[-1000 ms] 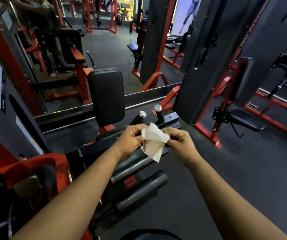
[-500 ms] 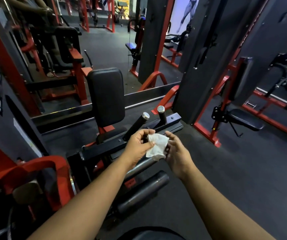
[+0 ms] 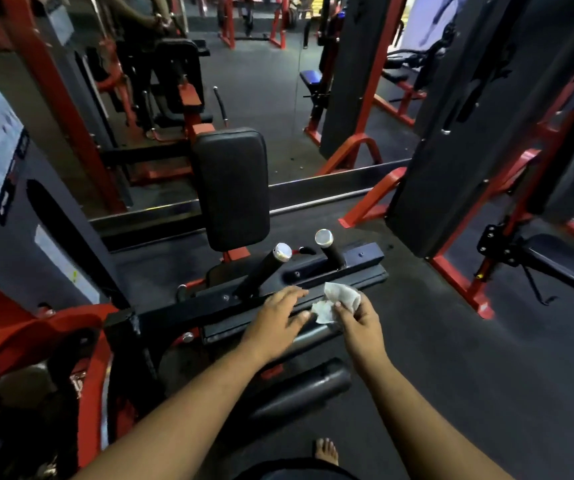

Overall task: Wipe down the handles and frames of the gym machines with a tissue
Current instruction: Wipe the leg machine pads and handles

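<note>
Right now the white tissue (image 3: 339, 302) is crumpled into a loose wad, pinched between the thumb and fingertips of the right hand (image 3: 358, 322); its longer side runs from lower left to upper right, the upper corner pointing away from the person. It hangs just over the near edge of the black frame bar (image 3: 209, 304) of the gym machine, whether touching the bar I cannot tell. That bar lies with its long axis rising from the left toward the right end, just past the tissue. The left hand (image 3: 275, 323) lies flat on the same bar just left of the tissue, fingers straight and spread toward it, holding nothing. Beyond the tissue two black handles with chrome end caps stand tilted up from the bar: the left handle (image 3: 264, 268) leans up and to the right, the right handle (image 3: 328, 249) stands more upright, leaning slightly left. Behind these rises the black back pad (image 3: 231, 188), upright. Nearer than the tissue, below the bar, a black foam roller (image 3: 299, 393) lies roughly parallel to the bar. A bare foot (image 3: 326, 451) shows on the dark rubber floor (image 3: 469, 358) nearest the person. Right of the tissue, well apart, stands a red and black machine frame (image 3: 451, 271) with a black seat (image 3: 555, 261)
</note>
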